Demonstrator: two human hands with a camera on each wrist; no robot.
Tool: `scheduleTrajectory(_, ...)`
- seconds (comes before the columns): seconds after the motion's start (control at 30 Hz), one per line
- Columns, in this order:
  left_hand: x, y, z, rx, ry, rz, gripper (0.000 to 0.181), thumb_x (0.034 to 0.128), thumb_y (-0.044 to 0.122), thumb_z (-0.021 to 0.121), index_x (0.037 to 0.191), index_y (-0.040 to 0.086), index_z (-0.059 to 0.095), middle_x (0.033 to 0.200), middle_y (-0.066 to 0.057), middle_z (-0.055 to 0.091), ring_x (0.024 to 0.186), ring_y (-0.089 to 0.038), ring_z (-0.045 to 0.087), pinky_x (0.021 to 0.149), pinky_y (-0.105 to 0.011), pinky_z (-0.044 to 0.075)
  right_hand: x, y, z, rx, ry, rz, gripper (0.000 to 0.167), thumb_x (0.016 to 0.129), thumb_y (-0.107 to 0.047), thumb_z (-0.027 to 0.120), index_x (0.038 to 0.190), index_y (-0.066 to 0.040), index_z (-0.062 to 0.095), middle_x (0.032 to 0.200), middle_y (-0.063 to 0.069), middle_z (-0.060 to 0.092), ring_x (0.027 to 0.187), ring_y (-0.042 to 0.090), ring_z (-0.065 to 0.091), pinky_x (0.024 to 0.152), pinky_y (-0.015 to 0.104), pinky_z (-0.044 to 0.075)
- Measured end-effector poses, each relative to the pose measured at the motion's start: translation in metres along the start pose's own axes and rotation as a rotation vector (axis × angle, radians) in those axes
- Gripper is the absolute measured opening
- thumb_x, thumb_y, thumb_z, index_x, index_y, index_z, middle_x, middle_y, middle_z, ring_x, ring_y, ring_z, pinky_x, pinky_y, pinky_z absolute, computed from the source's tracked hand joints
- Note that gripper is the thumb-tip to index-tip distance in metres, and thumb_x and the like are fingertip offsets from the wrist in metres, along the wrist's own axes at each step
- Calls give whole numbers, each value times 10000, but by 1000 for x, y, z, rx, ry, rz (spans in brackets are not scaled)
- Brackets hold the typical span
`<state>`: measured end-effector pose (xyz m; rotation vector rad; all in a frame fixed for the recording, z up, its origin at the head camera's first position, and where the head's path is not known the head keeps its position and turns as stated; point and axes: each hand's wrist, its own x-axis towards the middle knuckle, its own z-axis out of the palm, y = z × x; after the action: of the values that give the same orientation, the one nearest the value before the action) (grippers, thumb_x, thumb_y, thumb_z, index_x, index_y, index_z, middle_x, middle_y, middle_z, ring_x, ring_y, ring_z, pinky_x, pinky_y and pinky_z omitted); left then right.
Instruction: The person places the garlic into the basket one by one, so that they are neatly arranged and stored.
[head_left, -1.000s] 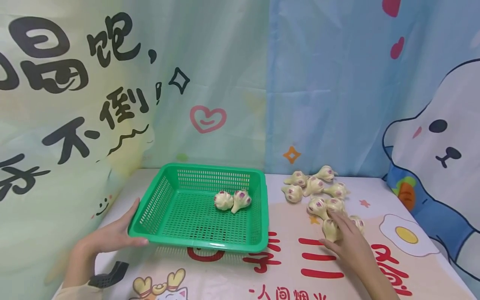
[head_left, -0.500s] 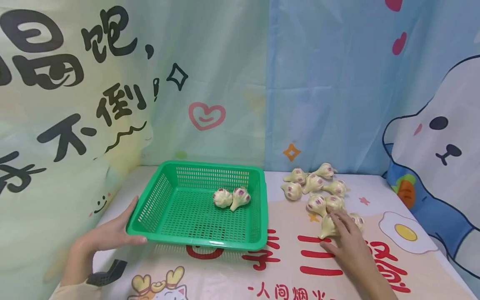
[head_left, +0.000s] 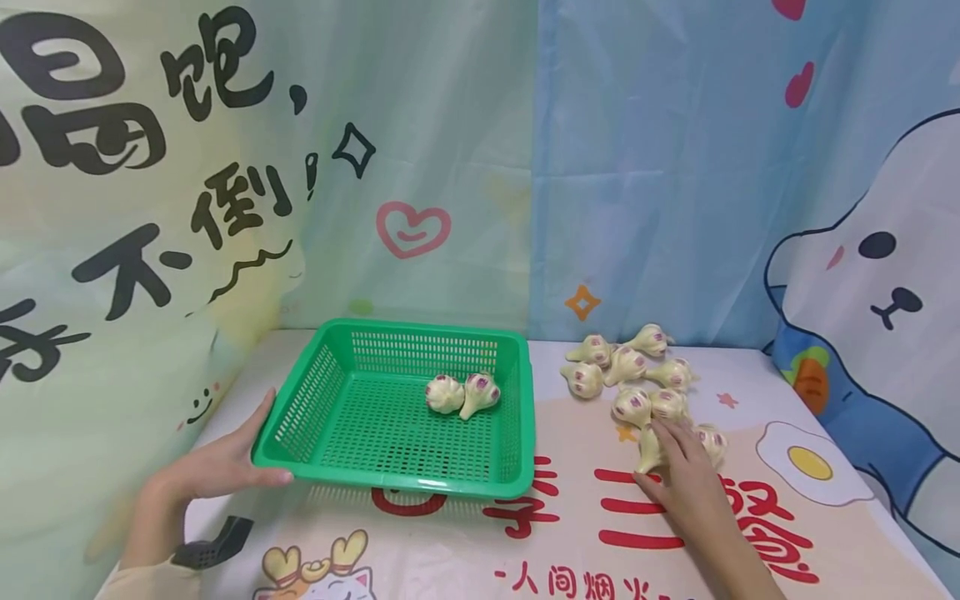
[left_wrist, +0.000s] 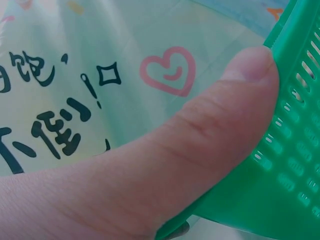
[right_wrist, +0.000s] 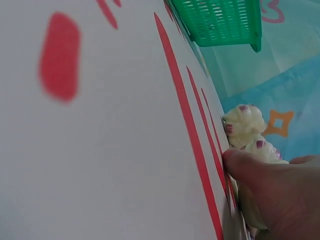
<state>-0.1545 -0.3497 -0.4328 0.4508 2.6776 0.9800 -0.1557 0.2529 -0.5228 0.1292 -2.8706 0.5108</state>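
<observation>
My left hand [head_left: 217, 461] grips the left front corner of a green plastic basket [head_left: 300, 472]. In the left wrist view, one digit of that left hand [left_wrist: 200, 130] lies along the basket's rim. Inside the basket, toward its right side, are two garlic bulbs, one round garlic bulb [head_left: 445, 394] and one with its stem toward me [head_left: 480, 392]. My right hand [head_left: 693, 483] reaches over a garlic bulb [head_left: 649, 452] at the near side of a pile, thumb and fingers around it. That hand hides part of the bulb. In the right wrist view, the thumb [right_wrist: 242, 162] is low against the table.
More garlic bulbs [head_left: 626, 365] lie in a loose cluster to the right of the basket. One garlic bulb [head_left: 711, 444] sits just right of my right hand. A printed cloth [head_left: 450, 558] covers the table, and printed curtains [head_left: 637, 167] hang behind it.
My right hand has shifted slightly left and closed over the near garlic bulb, which has turned and is now more hidden. The left hand keeps its place on the basket.
</observation>
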Motion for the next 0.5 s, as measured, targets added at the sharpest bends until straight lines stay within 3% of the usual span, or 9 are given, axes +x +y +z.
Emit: scheduleTrajectory(0.5, -1, 0, 0, -32, -7, -3, 1183, 805, 303, 741, 1492, 66, -191, 1552, -312, -25, 1378, -478, 186, 1013, -549, 328, 2, -2, 5, -4, 60, -97, 925, 661, -271, 862, 1434, -80, 391, 1454, 182, 376, 1331, 411, 326, 968, 611, 370)
